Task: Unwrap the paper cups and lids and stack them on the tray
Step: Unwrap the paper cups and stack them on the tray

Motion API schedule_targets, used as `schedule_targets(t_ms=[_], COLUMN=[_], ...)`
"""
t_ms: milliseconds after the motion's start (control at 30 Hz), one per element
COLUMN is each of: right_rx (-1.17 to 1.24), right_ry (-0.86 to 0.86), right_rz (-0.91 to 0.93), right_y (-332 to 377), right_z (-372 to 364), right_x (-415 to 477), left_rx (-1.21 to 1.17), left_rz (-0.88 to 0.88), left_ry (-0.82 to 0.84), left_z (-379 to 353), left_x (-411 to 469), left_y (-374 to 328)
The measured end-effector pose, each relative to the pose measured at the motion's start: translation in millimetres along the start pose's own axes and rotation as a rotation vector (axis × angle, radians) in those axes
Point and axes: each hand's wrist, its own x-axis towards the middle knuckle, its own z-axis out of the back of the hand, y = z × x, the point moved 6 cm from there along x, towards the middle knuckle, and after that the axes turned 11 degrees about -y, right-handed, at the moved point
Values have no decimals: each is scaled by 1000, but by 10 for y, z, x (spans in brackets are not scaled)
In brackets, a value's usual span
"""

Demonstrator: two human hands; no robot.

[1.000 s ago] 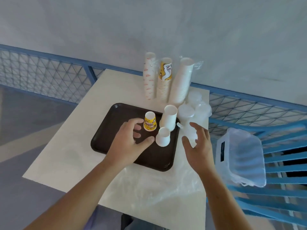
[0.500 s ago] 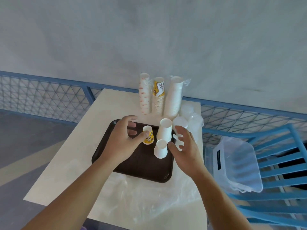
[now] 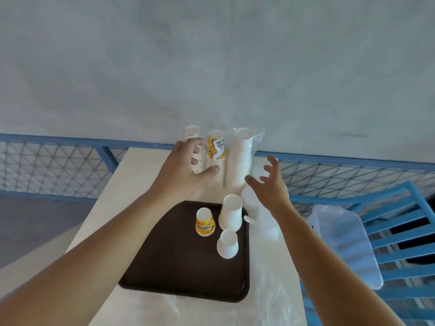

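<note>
1. The table (image 3: 141, 175) bears a dark brown tray (image 3: 169, 267). Loose plastic wrap (image 3: 270, 300) lies at its near right corner.
2. Both arms have gone forward, off the tray and toward the three wrapped sleeves standing at the table's far edge.
3. The left hand (image 3: 186, 168) has left the yellow cup (image 3: 205, 222). It now cups the red-printed sleeve (image 3: 191, 134), thumb across the foot of the yellow sleeve (image 3: 216, 147). I cannot tell whether it grips yet.
4. The right hand (image 3: 268, 184) is spread and holds nothing, just beside the plain white sleeve (image 3: 241, 156) and over the lids (image 3: 250, 198).
5. Three cups stand upside down on the tray, singly: the yellow one, a tall white cup (image 3: 231, 212) and a small white cup (image 3: 227, 243).
6. To me, that means another sleeve is about to be fetched for unwrapping, so most of the stacking remains.
</note>
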Motion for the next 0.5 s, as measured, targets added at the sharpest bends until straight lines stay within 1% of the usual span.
schedule_targets(t_ms=[100,200,300,500], right_rx=[-29,-58,-72,-120], right_ry=[-22,-18,-14,-70], right_rz=[-56,-106,-108,-96], right_y=[-166,-358,-479,-634], right_z=[-251,-534,-790,-1118], right_x=[389,713,950,1241], left_rx=[53,158,281,414], left_rz=[-104,-216,-310,-378], left_ry=[38,84,138,214], left_z=[-145,-363,-600,-980], left_x=[450,842,1147,1440], left_y=[101,282,436,727])
